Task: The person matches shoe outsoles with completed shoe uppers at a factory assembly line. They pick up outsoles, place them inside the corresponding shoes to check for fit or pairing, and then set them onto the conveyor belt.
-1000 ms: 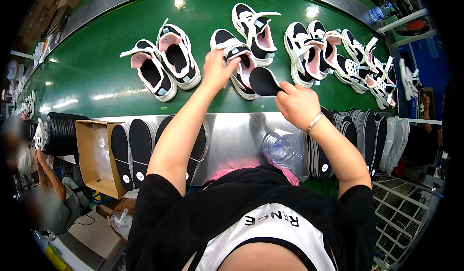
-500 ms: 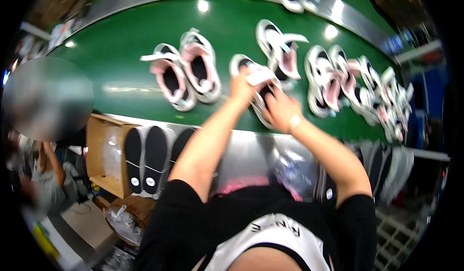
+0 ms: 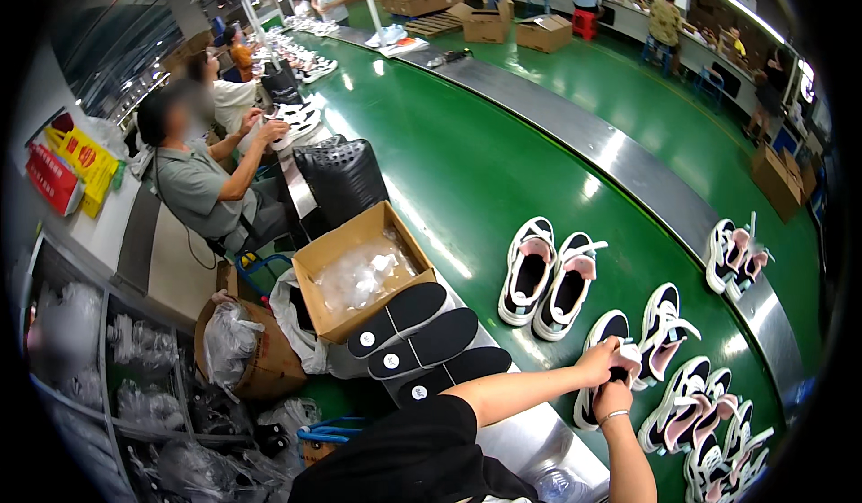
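A black, white and pink sneaker [image 3: 611, 325] stands on the green belt in front of me. My left hand [image 3: 596, 363] pinches its pale strap or tongue near the opening. At the heel side, my right hand [image 3: 613, 401] grips the same sneaker, its fingers partly hidden at the opening. Just beyond is its likely mate, a sneaker [image 3: 662, 323] with a loose strap. To the left stand two more sneakers, one [image 3: 527, 274] beside the other [image 3: 567, 288], pink linings showing. Several more sneakers [image 3: 687, 404] crowd together on the right.
Black insoles [image 3: 437, 332] in tied bundles lie along the near metal ledge, beside a cardboard box [image 3: 418, 250] of clear plastic bags. A black woven basket [image 3: 339, 180] stands beyond. A co-worker in grey [image 3: 202, 184] handles a shoe. A metal rail [image 3: 575, 117] borders the belt; another sneaker pair sits there.
My view has swung up and left, bringing the line and co-workers into sight. Both hands stay on the same sneaker.
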Available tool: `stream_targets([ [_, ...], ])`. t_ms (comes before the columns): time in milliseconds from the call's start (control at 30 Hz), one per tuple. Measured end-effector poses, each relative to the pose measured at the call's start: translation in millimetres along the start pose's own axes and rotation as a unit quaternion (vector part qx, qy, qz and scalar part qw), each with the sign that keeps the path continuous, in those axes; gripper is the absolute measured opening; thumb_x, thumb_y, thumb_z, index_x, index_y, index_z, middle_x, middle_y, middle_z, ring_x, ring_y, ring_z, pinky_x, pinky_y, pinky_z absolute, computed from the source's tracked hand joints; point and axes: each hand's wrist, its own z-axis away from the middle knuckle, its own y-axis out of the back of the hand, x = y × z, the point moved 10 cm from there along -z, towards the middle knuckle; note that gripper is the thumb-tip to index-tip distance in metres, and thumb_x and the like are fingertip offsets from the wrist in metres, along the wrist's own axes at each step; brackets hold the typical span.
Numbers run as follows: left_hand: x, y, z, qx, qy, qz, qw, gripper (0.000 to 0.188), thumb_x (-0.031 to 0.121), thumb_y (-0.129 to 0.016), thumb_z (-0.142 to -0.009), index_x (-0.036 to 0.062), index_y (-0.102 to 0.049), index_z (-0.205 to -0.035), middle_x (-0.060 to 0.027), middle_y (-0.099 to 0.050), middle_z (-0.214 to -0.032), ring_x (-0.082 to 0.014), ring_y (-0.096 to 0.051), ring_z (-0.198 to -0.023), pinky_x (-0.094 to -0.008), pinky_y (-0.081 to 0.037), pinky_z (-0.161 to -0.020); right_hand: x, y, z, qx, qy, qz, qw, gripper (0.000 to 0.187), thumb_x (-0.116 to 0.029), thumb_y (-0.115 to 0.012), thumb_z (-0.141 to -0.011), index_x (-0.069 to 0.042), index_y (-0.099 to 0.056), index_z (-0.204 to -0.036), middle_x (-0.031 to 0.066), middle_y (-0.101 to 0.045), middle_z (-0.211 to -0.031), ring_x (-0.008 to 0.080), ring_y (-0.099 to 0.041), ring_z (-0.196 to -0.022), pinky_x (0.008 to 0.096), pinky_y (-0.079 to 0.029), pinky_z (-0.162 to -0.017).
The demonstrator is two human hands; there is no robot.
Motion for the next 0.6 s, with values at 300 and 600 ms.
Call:
stream_targets([
  [300, -19, -12, -3, 0.004, 0.005, -0.021, 1.000, 0.044, -0.003, -0.051, -0.061, 0.0012, -0.042, -0.104, -0.0211, -0.050, -0.093, -0.0378, -0.048, -0.090, -0.0420, -0.040, -0.075, 17, -71, -18, -0.218, 0.031, 0.018, 0.975, 0.026, -0.016, -0.053, -0.064, -0.006, -0.063, -0.086, 0.0181, -0.058, -0.091, 0.0279, -0.056, -0.089, 0.0334, -0.042, -0.081],
  [600, -8, 0, -4, -0.009, 0.014, -0.019, 1.000, 0.046, -0.002, -0.051, -0.061, 0.0006, -0.042, -0.106, -0.0212, -0.049, -0.096, -0.0375, -0.046, -0.092, -0.0417, -0.039, -0.078, 32, -129, -41, -0.274, 0.043, 0.210, 0.937, 0.055, -0.030, -0.042, -0.074, -0.017, -0.030, -0.125, 0.0027, -0.029, -0.131, 0.0209, -0.022, -0.123, 0.0376, -0.016, -0.100],
])
